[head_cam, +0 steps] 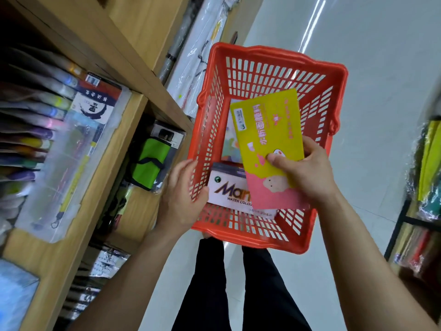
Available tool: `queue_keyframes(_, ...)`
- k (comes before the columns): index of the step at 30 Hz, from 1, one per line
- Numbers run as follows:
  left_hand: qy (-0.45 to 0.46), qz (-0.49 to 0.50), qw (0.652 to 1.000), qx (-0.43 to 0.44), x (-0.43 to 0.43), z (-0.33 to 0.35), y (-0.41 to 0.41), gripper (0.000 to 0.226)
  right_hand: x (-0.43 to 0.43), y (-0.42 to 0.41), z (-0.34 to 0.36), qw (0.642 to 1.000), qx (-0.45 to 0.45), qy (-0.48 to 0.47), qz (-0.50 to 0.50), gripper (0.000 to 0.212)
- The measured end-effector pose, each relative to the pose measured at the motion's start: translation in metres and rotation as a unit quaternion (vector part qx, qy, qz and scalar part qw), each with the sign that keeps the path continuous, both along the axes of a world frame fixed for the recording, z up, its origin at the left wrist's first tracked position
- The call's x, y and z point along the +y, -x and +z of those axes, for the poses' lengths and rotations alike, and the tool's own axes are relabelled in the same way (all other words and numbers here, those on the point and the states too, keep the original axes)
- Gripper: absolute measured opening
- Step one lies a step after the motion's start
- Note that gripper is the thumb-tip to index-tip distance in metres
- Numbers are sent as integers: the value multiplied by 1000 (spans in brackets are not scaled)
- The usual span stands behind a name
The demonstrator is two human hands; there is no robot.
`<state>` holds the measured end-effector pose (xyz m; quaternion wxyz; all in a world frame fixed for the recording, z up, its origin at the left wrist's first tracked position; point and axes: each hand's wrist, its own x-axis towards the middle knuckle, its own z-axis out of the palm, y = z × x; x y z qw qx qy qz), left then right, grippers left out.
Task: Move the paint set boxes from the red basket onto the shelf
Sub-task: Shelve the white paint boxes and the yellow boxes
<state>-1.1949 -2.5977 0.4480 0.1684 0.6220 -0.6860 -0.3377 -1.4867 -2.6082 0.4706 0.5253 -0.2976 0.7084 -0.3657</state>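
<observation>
From the head view, the right hand (303,173) pinches a flat yellow-and-pink paint set box (267,130) at its near end, thumb pressed on the glossy printed face and the other fingers curled behind its right edge. The box is tilted over the middle of the red basket (274,53), clear of the floor of the basket; that end grip probably leaves most of the box free to slide onto a shelf. The left hand (181,197) grips the basket's near left wall, fingers wrapped round the outside of the rim and the thumb inside, seemingly to keep the basket steady and level while the other hand works. The basket is rigid moulded plastic with slotted lattice walls and a thick rolled rim. A white water-colour box (226,189) of smooth card lies flat at its near end, partly under the lifted box, and a pale patterned box (230,146) shows further in. Just left stands the wooden shelf (133,108), light grained board, holding a green fabric pouch (150,163) and a clear plastic case (71,163).
</observation>
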Motion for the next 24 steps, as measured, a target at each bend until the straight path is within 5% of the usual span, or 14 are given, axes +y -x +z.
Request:
queue_keyframes(6,14,-43,997,-62,-11,29,21,50,11,23,46,992,19,28,-120,48)
queue_keyframes(10,-67,-136,986,-64,-29,18,54,50,37,41,57,979,17,21,-202,39)
queue_keyframes(15,-188,-268,931,-161,-45,-44,90,73,86,51,41,960,-19,-19,-280,43)
queue_keyframes(24,-212,-407,842,-284,-52,-123,112,108,134,27,8,919,-74,-51,-384,20)
